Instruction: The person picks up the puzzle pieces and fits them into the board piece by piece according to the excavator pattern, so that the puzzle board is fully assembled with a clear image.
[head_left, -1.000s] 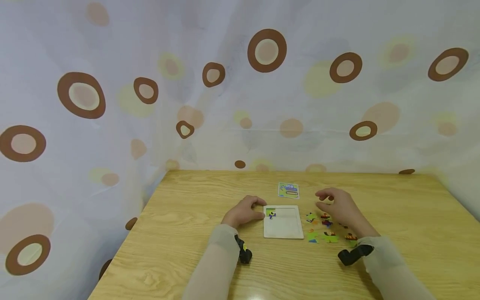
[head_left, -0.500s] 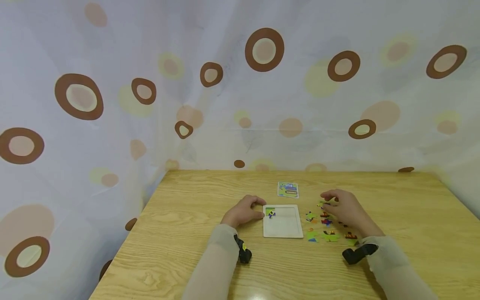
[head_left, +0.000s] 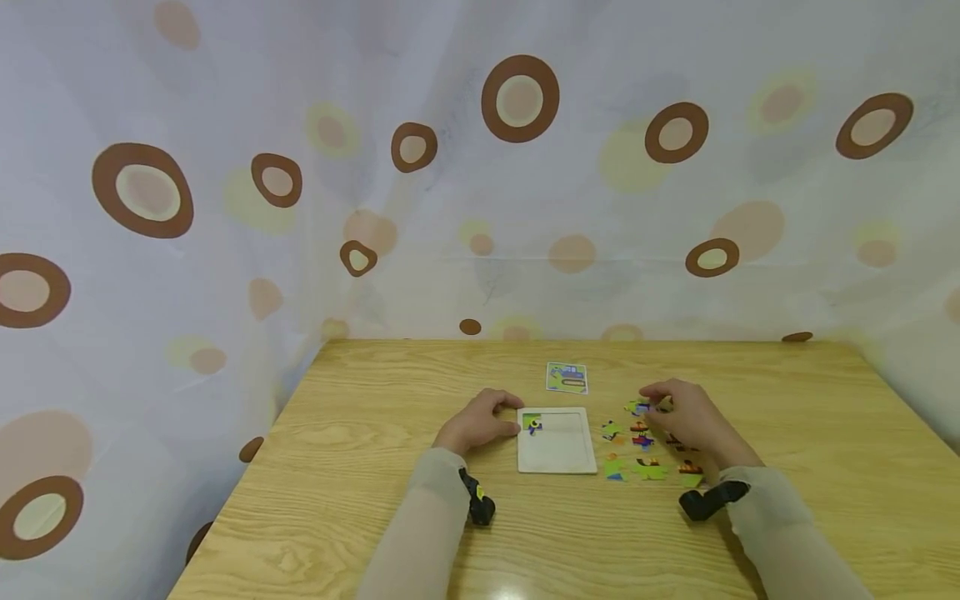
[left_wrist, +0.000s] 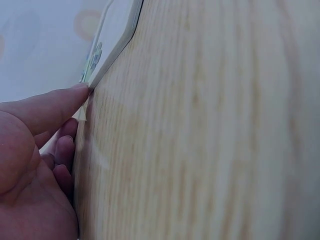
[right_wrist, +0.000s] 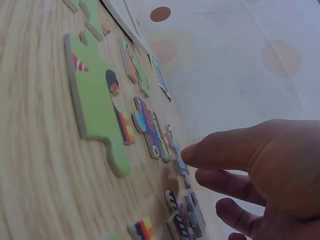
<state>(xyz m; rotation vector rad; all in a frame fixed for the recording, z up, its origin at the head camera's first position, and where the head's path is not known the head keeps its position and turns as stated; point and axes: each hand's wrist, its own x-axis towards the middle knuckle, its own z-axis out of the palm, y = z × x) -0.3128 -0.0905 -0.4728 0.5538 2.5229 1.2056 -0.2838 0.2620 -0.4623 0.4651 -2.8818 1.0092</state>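
My left hand [head_left: 480, 422] is at the left side of a white square puzzle tray [head_left: 557, 452], its thumb touching the edge. A green piece with an eye [head_left: 533, 424] lies in the tray's upper left corner. My right hand [head_left: 693, 417] hovers low over the loose jigsaw pieces, thumb and index finger apart. Its thumb tip is right at a small blue and green piece [head_left: 638, 407], also seen edge-on as a piece [right_wrist: 177, 159] in the right wrist view. Parts of several pieces are hidden under this hand.
More jigsaw pieces lie right of the tray, among them a green piece [head_left: 649, 469] and a red and blue piece [head_left: 642, 439]. A picture card [head_left: 567, 377] lies behind the tray. A patterned cloth [head_left: 420, 275] rises behind the wooden table [head_left: 420, 375].
My right hand has moved right and down over the rear pieces, uncovering the blue and green one beside its thumb. The left hand stays at the tray. The head view has shifted slightly.
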